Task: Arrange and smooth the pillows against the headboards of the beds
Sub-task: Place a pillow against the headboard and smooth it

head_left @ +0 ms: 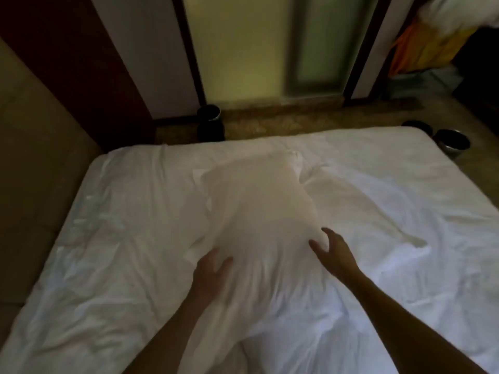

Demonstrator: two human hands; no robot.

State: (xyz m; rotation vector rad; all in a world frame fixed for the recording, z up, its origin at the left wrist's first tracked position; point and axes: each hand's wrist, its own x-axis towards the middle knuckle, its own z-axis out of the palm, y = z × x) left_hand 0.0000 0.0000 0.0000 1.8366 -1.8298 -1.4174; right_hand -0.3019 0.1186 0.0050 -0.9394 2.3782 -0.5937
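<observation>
Left hand (213,268): lies flat on the near left corner of the pillow, fingers straight and slightly spread, gripping nothing. Right hand (332,249): fingers apart and gently curved, thumb out, set against the pillow's near right edge; too blurred to tell whether touching the cloth or just above it, clamped on nothing. Pillow (253,206): white, plump, lying lengthwise away from the viewer in the middle of the bed, between the two hands at its near end; motion blur over its surface. Bed (108,225): white sheet, creased throughout, folds radiating from under the pillow. Headboard (29,157): tan padded panel along the bed's left edge, judged to be the headboard; well apart from the pillow. Step in hand, as judged: settling or squaring the pillow on the mattress, placement against the headboard not yet done. Next move calls for a grip on both near corners and a turn and carry leftward until the long edge meets the padding, then flat strokes across the top. Beyond the bed: dark bin (210,122) on the carpet by the wall, metal bin (451,143) off the far right corner, frosted glass panels (243,49) behind.
</observation>
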